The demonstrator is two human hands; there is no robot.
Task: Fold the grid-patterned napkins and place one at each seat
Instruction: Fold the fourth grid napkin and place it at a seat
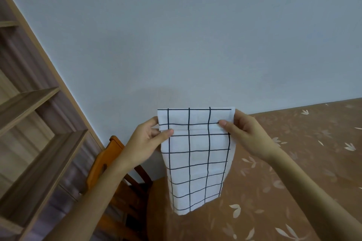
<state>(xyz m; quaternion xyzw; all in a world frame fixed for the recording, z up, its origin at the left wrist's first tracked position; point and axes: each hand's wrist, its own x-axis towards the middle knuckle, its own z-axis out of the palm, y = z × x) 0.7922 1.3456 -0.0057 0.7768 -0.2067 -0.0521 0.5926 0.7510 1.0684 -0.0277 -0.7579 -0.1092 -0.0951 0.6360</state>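
Observation:
A white napkin with a black grid pattern hangs in the air in front of me, folded into a long strip, its top edge turned down in a narrow flap. My left hand pinches its upper left corner between thumb and fingers. My right hand pinches the upper right corner the same way. The napkin's lower end dangles over the near corner of the table and is slightly curved.
The table wears a brown cloth with pale leaf prints and fills the right side. An orange wooden chair stands at the table's left end, under my left forearm. A wooden shelf unit lines the left wall. A plain grey wall lies ahead.

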